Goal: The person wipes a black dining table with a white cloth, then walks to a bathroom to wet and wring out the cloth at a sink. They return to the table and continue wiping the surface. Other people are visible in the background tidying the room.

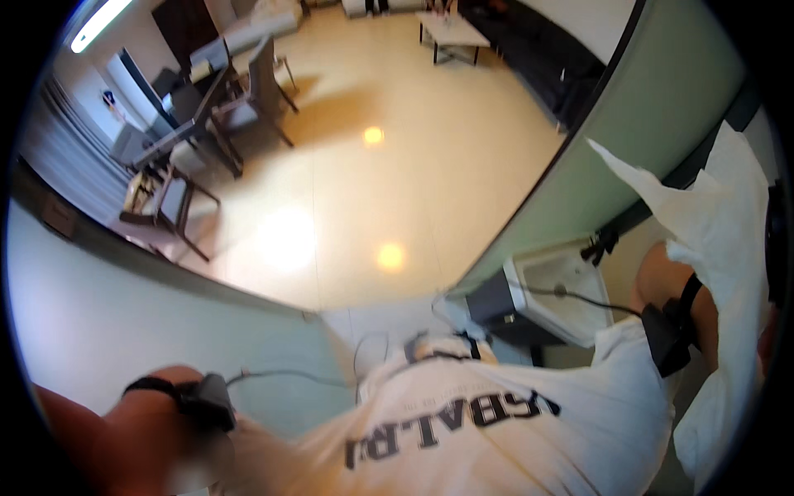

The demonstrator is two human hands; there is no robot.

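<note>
A large white sheet [719, 215] with ragged, torn-looking edges hangs at the right; it resembles tissue paper or thin cloth. My right arm [657, 277] is bent up behind it, and the sheet covers most of the forearm. Only a dim sliver of skin shows at the far right rim, so what my right hand holds is hidden. At the lower left, my left arm [145, 413] is bent too. A blurred skin-toned patch sits beside it at the lower edge; the fingers of my left hand cannot be made out.
Black devices [211, 401] with cables are strapped to both arms. A white washbasin [562, 289] on a dark cabinet stands at my right, with a black tap [600, 245]. Beyond the doorway are a dining table [194, 124], chairs, a low table [453, 31] and a black sofa [538, 50].
</note>
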